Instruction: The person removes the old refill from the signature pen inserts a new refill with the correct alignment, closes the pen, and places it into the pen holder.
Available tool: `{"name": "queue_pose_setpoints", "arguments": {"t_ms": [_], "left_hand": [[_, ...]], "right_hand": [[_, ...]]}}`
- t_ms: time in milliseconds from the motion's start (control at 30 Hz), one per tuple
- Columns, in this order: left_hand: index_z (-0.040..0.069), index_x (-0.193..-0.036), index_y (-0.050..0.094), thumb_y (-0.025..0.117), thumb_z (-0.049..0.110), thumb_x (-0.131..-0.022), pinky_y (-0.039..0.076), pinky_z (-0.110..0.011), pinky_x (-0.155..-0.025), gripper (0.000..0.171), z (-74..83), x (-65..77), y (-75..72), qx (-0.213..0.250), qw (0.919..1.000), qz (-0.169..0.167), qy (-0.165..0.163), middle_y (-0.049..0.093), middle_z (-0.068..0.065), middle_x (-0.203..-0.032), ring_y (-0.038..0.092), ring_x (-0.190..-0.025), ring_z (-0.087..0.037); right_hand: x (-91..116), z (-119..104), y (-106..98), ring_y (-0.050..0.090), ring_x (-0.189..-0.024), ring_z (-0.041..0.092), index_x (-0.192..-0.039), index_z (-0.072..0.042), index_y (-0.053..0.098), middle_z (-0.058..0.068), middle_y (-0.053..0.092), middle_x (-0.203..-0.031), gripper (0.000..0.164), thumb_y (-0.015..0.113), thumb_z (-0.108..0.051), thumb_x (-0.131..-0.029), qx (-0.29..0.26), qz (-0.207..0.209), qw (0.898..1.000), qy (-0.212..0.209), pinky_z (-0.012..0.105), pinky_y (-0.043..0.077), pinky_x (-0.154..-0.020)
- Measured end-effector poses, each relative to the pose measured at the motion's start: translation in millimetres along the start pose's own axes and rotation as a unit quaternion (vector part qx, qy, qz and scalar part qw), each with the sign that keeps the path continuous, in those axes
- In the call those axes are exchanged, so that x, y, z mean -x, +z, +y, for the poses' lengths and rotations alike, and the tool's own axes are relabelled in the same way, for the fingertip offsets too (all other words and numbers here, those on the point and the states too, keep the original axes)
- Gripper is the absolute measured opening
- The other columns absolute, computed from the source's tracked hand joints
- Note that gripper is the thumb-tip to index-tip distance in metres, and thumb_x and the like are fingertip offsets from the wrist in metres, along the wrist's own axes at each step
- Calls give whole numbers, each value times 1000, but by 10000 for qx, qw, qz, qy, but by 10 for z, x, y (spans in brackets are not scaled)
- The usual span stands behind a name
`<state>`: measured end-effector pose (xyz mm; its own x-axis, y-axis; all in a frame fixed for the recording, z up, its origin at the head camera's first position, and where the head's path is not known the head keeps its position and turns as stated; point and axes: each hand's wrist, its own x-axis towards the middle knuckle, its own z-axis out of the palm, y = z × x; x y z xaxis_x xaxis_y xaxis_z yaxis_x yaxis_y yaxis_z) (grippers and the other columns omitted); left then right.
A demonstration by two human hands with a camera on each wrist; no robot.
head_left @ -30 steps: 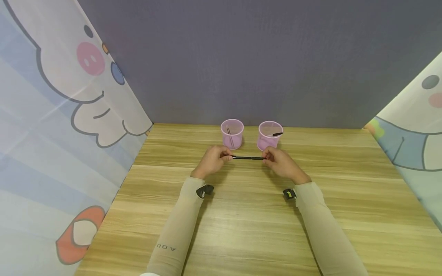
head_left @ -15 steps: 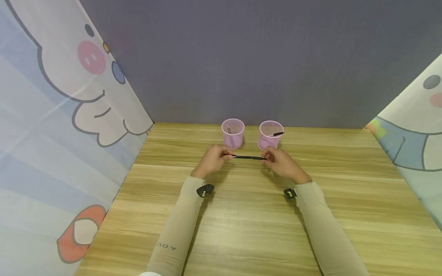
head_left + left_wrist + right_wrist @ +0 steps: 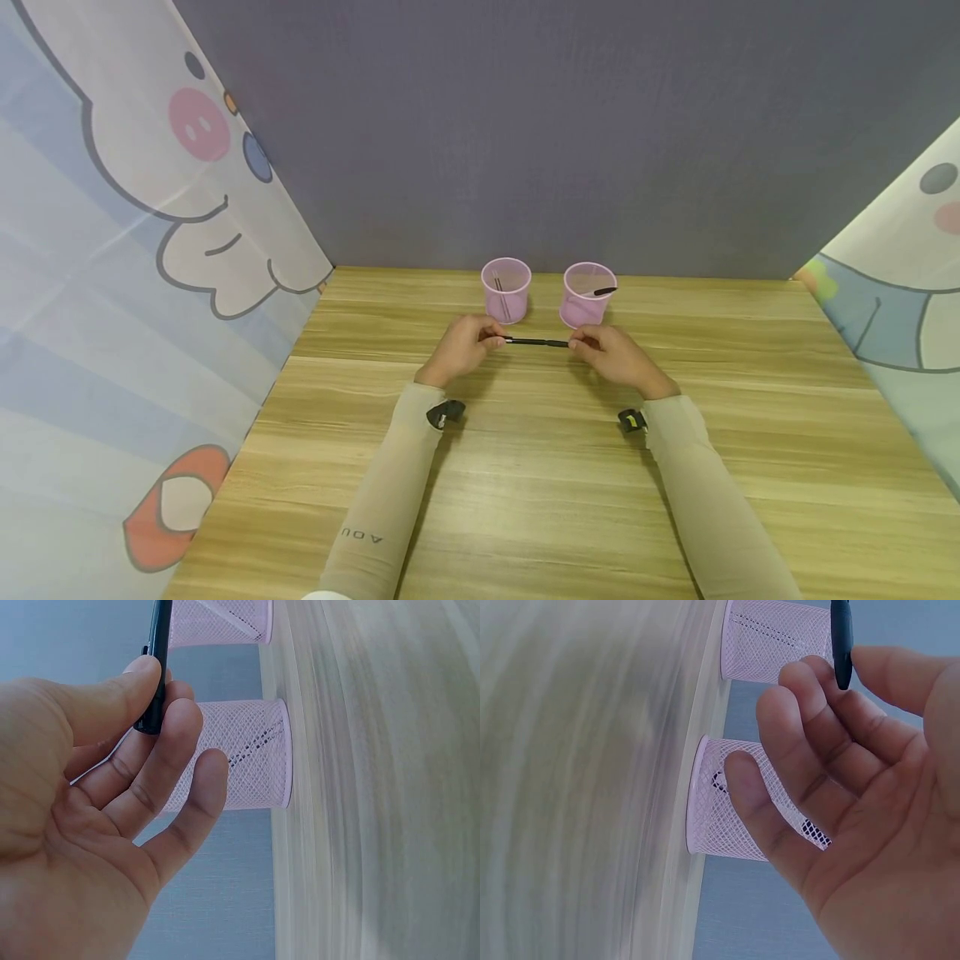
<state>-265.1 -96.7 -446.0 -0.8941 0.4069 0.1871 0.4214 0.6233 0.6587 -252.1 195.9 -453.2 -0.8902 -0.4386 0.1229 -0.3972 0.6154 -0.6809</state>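
Note:
A slim black pen (image 3: 536, 342) is held level above the table, stretched between both hands. My left hand (image 3: 459, 348) pinches its left end with thumb and fingers, near a small silver band. In the left wrist view that blunt pen end (image 3: 152, 712) pokes out below the thumb. My right hand (image 3: 615, 358) pinches the other end; the right wrist view shows a tapered pen end (image 3: 843, 652) between thumb and index finger, the remaining fingers loosely bent. Just behind the hands stand two pink mesh pen holders, a left holder (image 3: 516, 308) and a right holder (image 3: 573, 312).
Two thin dark sticks (image 3: 500, 296) lean inside the left holder. A pale object with a black end (image 3: 603, 292) leans in the right one. The wooden table (image 3: 540, 483) meets a grey wall panel (image 3: 525, 150) at the back, with cartoon-printed curtains (image 3: 90, 317) on either side.
My right fingers have shifted on the pen, and the thumb now covers its right end. The right hand has edged slightly rightward. The left hand and both holders look unmoved.

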Motion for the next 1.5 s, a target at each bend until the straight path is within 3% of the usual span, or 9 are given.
{"name": "queue_pose_setpoints", "arguments": {"t_ms": [1500], "left_hand": [[8, -99, 76, 72, 13, -95, 55, -29, -77, 8, -5, -1, 2, 0, 10000, -41, -81, 74, -4, -89, 64, -79, -12]], "right_hand": [[2, -22, -17, 62, -82, 19, -101, -4, 67, 12, 70, -90, 5, 67, -7, -98, -108, 102, 9998, 101, 29, 52, -75]]}}
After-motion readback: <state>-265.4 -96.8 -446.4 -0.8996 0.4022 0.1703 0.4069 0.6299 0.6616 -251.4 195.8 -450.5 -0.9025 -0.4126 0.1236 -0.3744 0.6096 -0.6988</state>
